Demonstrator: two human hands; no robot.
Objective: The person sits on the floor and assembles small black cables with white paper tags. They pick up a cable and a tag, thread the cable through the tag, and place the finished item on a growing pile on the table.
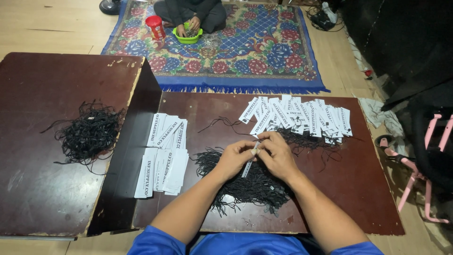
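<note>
Pinching a narrow white paper tag point(249, 163) between them, the left hand point(234, 158) and right hand point(278, 155) each keep a closed grip on it, just above the tangled heap of black strings point(245, 182) on the dark brown worktop point(358, 189). A loose loop could likely snag the fingers and drag neighbouring strings along, or the thin tag could bend or tear under the pinch.

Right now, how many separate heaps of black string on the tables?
3: one on the left table, one under the hands, one beneath the fanned tags. The last two may join.
</note>
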